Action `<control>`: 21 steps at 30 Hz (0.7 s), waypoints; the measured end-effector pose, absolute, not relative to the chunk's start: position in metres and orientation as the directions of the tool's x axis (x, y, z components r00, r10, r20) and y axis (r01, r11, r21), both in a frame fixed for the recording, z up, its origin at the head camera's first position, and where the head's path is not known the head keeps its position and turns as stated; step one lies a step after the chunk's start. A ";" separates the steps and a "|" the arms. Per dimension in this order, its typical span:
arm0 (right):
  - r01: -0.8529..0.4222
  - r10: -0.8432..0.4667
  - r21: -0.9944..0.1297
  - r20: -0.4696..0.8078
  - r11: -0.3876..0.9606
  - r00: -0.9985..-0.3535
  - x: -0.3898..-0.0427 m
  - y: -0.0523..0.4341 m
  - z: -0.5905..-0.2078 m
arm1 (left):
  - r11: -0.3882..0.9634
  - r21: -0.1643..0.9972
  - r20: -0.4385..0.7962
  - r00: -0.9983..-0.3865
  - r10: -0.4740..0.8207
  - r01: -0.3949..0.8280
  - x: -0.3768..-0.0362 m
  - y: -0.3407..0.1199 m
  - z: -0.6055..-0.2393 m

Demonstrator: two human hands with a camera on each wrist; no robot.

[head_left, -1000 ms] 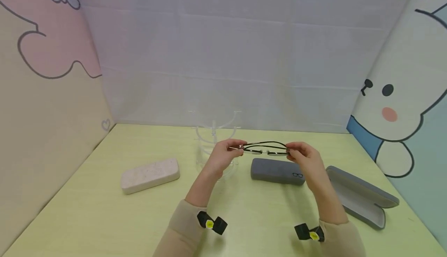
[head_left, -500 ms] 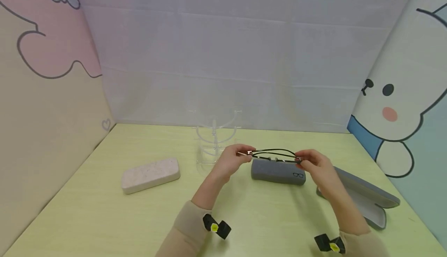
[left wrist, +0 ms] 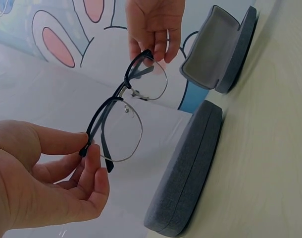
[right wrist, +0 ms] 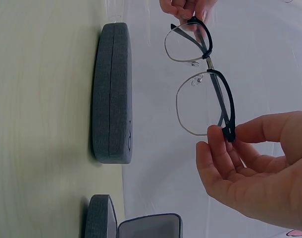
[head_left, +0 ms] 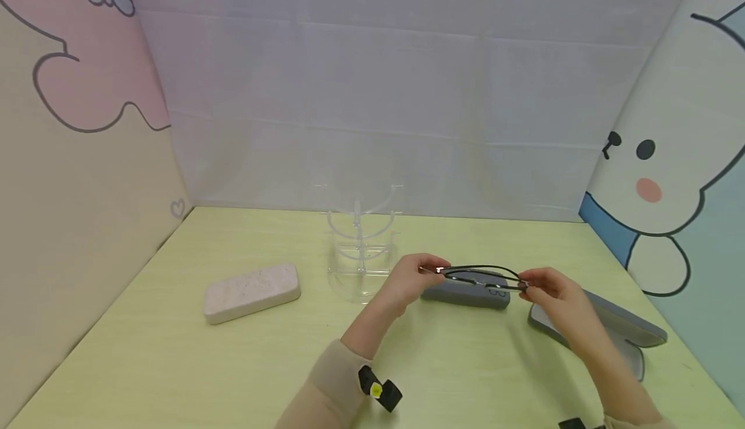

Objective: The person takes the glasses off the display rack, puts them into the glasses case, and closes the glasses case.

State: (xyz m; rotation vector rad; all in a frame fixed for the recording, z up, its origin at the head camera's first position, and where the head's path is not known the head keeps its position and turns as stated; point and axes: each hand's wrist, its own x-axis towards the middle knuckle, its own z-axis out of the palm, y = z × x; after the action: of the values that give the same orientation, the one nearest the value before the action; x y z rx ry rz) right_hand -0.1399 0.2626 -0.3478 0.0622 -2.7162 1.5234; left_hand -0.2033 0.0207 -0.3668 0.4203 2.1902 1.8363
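A pair of eyeglasses [head_left: 483, 276] with black browline rims and folded temples is held up between both hands. My left hand [head_left: 410, 280] pinches one outer corner of the frame between thumb and fingers. The opposite corner is pinched by my right hand [head_left: 559, 299]. Below and behind the glasses lies a closed grey glasses case [left wrist: 185, 168] with a small glasses emblem. Under the right forearm, an opened grey glasses case [head_left: 623, 325] shows its light grey lining; the arm hides part of it.
On the left of the table [head_left: 145, 351] lies a closed pale speckled glasses case [head_left: 251, 293]. A clear acrylic glasses stand [head_left: 359, 241] rises at the back, left of the hands. A white sheet and cartoon-printed panels enclose the table.
Both hands have carried the eyeglasses to the right and closer to the body, from behind the closed grey case to over it. The cases and stand stay put.
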 end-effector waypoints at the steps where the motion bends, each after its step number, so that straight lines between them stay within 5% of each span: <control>1: -0.045 -0.017 -0.850 0.042 0.525 -0.999 -0.139 0.264 -0.348 | 0.164 0.985 -0.012 -0.926 0.377 0.054 -0.203 0.023 -0.367; 21: 0.000 0.017 -0.755 0.015 0.656 -1.000 -0.117 0.308 -0.361 | 0.200 0.980 -0.087 -0.922 0.378 -0.010 -0.195 0.070 -0.377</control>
State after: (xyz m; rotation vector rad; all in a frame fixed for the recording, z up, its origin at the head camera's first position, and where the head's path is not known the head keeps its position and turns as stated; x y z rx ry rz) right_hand -0.1173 0.3077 -0.3613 -0.0150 -2.8400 1.2941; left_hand -0.1952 0.0701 -0.3770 0.3467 2.1717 1.7774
